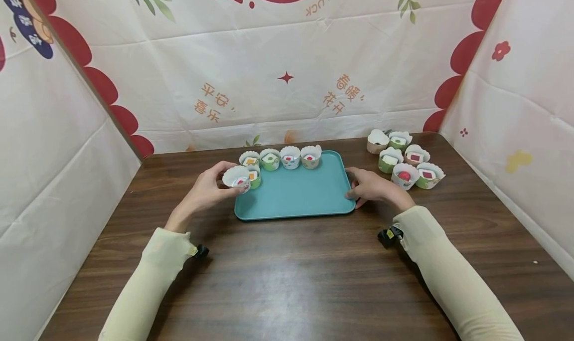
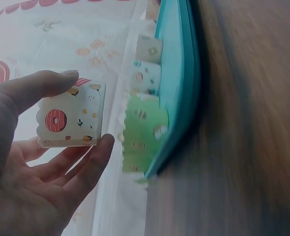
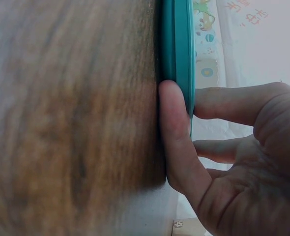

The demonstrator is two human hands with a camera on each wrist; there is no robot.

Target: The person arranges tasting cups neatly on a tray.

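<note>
A white paper baking cup (image 1: 234, 177) with a donut print, a small pink piece inside, is pinched between the thumb and fingers of my left hand (image 1: 207, 187). It is held above the left end of a teal tray (image 1: 305, 194). In the left wrist view the cup (image 2: 72, 115) is apart from the tray. Several filled cups stand on the tray in a row along the back, including a green cup (image 1: 269, 159); another green cup (image 1: 254, 177) stands in front at the left. My right hand (image 1: 371, 185) grips the tray's right edge, thumb (image 3: 174, 115) against its outer side.
Several more filled paper cups stand grouped at the back right of the wooden table (image 1: 287, 271), one holding a red ball (image 1: 404, 176). A printed white cloth (image 1: 278, 72) hangs behind the table and along both sides.
</note>
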